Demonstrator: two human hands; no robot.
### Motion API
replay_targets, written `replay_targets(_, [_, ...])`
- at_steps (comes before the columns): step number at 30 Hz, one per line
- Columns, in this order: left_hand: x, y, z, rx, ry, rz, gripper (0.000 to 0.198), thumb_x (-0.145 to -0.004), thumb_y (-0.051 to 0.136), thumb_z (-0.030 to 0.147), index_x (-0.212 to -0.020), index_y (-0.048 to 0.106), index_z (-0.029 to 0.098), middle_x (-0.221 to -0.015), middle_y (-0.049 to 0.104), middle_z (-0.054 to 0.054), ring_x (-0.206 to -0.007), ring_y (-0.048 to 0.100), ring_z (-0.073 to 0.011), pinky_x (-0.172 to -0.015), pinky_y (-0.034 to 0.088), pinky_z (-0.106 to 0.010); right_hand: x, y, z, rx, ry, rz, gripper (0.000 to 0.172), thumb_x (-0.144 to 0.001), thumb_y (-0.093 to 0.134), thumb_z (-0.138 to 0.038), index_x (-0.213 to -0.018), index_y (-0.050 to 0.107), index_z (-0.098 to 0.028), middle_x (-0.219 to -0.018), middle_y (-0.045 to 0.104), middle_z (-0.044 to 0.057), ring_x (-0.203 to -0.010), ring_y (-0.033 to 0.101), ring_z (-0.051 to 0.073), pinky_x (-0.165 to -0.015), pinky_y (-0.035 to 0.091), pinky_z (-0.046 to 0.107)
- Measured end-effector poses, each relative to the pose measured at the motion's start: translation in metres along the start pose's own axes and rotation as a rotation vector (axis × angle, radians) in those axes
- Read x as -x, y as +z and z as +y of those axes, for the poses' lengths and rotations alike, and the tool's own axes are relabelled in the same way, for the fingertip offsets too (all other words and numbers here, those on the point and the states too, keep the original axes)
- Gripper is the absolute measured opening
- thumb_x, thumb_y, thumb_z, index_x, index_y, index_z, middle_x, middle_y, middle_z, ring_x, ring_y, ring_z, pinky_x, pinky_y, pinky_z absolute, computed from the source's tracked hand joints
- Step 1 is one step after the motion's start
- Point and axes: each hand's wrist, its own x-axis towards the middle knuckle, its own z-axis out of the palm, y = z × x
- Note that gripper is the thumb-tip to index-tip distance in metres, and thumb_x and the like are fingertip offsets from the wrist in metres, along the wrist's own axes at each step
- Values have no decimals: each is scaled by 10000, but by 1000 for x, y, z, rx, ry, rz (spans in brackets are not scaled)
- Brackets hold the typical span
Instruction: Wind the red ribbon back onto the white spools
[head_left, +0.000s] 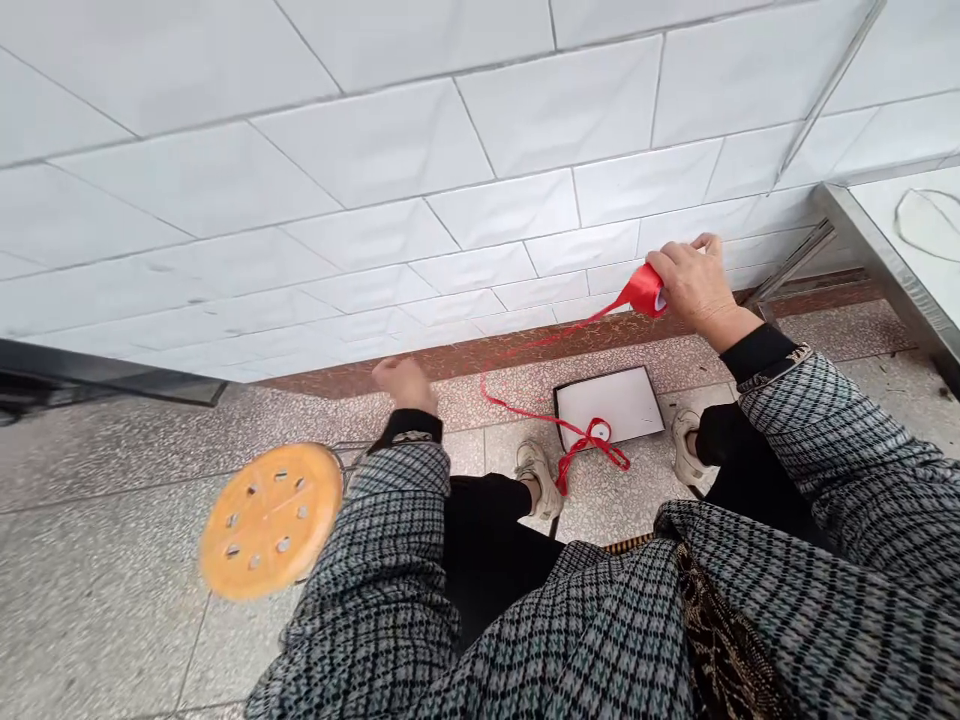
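My right hand [694,285] is raised and shut on a roll of red ribbon [645,292], whose white core shows at one end. A loose length of the ribbon [525,400] falls from the roll to the floor area and crosses a white flat box or board [609,407] with a dark edge. A red ribbon bow [583,443] lies at that board's lower edge. My left hand [405,385] hangs in the air to the left, slightly blurred, with curled fingers and no ribbon visibly in it.
A round orange stool seat [270,520] with several holes stands at my left. A white tiled wall [375,180] rises ahead. A steel-edged table [900,270] at the right carries a thin looped cord [930,225]. My beige shoes [538,478] rest on speckled floor tiles.
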Motion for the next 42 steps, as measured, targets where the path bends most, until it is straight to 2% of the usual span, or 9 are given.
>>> replay_targets(2, [17,38,9,18,-53,-15,173,-1052,600,176,-1139,659,39,-882,665,52,-883,643,-49,-926,543,-167,0,0,-12,-33,-77,41,378,-1048,391,-117,-1269,692,-172,-1142,713,128,-1001,586,279,-1060,284,503])
replay_targets(4, [43,81,26,103,-76,-221,103,-985,700,164,-1084,690,141,-938,739,17,-990,695,-108,-1011,525,-237,1,4,-21,-66,-156,95,375,-1066,391,-162,-1294,686,-205,-1157,711,119,-1010,571,281,-1071,280,509])
replay_targets(7, [90,132,53,400,-108,-630,250,-976,725,419,-1068,690,189,-1045,775,-61,-1078,719,-204,-1083,503,-366,2,13,-28,-76,-234,119,343,-1061,423,-208,-1286,680,-234,-1155,710,111,-1017,550,283,-1068,286,516])
replay_targets(10, [124,155,67,641,-199,-666,490,-857,799,637,-991,658,188,-1032,752,-63,-1022,706,-199,-1040,514,-368,0,24,-30,-77,-255,104,338,-1043,441,-212,-1264,696,-236,-1131,710,113,-1001,546,285,-1056,296,525])
replay_targets(16, [133,149,65,700,-445,-679,530,-793,848,649,-960,633,194,-901,701,-24,-786,661,-146,-818,557,-338,-9,35,-37,-87,-256,49,359,-995,478,-142,-1229,736,-227,-1077,711,115,-943,544,276,-1025,304,532])
replay_targets(24, [129,148,63,628,-261,-574,410,-702,937,467,-850,679,184,-810,651,18,-755,531,-110,-761,438,-267,-9,39,-46,-81,-279,1,356,-1018,454,-136,-1205,745,-218,-1046,697,107,-929,551,272,-1032,298,528])
replay_targets(29, [129,150,65,590,-267,-529,357,-741,906,409,-748,632,180,-734,591,34,-712,485,-105,-723,397,-267,-7,42,-46,-73,-277,-17,370,-1022,418,-156,-1191,743,-208,-1074,708,124,-918,544,281,-1021,295,525])
replay_targets(36, [125,152,61,718,-422,-644,378,-688,942,435,-838,720,168,-697,616,23,-648,492,-94,-649,377,-258,-6,46,-39,-29,-253,-14,380,-1017,405,-140,-1190,738,-199,-1068,719,126,-918,569,282,-1013,279,515])
replay_targets(42, [125,153,61,801,-446,-778,431,-649,967,466,-812,709,160,-651,562,31,-611,455,-83,-628,338,-266,-7,48,-26,-21,-169,-6,368,-940,495,-119,-1226,720,-174,-1107,734,146,-952,615,307,-968,288,490])
